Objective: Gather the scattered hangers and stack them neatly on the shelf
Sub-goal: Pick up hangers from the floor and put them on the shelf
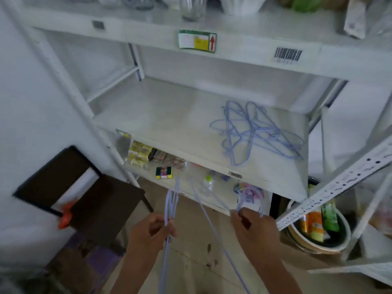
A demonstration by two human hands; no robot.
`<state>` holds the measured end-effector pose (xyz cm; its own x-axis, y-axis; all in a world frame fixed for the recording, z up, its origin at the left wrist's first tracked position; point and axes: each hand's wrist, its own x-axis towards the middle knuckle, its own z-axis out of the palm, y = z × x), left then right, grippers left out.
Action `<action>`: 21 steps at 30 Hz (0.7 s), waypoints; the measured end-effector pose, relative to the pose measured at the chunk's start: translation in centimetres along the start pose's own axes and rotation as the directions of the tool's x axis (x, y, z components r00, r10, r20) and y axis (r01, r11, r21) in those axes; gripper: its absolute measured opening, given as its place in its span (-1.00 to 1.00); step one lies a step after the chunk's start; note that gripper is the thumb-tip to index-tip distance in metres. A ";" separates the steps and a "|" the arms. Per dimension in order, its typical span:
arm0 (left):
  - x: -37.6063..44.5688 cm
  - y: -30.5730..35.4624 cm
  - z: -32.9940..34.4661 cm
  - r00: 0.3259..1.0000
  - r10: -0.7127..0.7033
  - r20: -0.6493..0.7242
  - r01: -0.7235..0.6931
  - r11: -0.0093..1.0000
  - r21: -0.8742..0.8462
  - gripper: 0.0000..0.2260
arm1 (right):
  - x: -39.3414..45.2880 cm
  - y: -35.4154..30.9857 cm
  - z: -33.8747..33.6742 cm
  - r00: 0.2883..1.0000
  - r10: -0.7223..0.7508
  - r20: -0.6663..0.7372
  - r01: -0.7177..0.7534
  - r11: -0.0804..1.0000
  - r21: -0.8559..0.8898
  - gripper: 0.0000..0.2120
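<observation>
Several thin lilac wire hangers (252, 132) lie in a loose tangle on the right half of the white middle shelf (165, 117). In front of the shelf and below its edge, my left hand (152, 230) is closed around a bunch of lilac hangers (170, 206) that point up and also trail down. My right hand (252, 228) pinches another hanger (212, 223) near its hook, and its long wire runs diagonally down between my arms.
The lower shelf (214, 200) holds small packets, a sponge pack (163, 172) and a small bottle (207, 182). A dark brown stool or box (84, 196) with an orange clamp (66, 215) stands at the left. A bowl of packets (318, 232) sits at the right beside a perforated white upright (339, 187).
</observation>
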<state>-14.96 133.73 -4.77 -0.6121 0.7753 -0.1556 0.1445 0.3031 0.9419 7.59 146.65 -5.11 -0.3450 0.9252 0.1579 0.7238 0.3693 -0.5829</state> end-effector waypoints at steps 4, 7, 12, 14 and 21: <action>4.8 4.4 1.0 0.990 0.099 0.098 -0.103 0.994 0.039 -0.79 | 5.6 1.9 -1.4 0.977 0.208 -0.035 -0.185 0.923 0.338 -0.69; 9.2 6.6 1.9 0.978 0.151 0.146 -0.151 0.988 -0.012 -0.84 | 9.8 2.8 -1.5 0.923 0.370 -0.104 -0.256 0.795 0.549 -0.71; 18.5 8.3 4.4 0.946 0.271 0.179 -0.272 0.962 -0.022 -0.90 | 17.0 6.0 2.7 0.744 0.667 -0.023 -0.359 0.429 0.829 -0.65; 21.6 9.3 5.1 0.928 0.313 0.201 -0.313 0.949 -0.029 -0.90 | 19.8 6.9 4.5 0.672 0.738 0.056 -0.345 0.245 0.906 -0.65; 29.4 11.6 4.8 0.873 0.429 0.231 -0.452 0.890 0.056 -0.92 | 29.1 6.4 9.8 0.425 0.881 0.206 -0.208 -0.126 0.970 -0.71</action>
<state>-27.50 162.68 0.13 -0.2930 0.9351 0.1992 0.4488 -0.0495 0.8922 -3.71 175.12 -12.08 0.3683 0.7013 -0.6104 -0.5992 -0.3230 -0.7326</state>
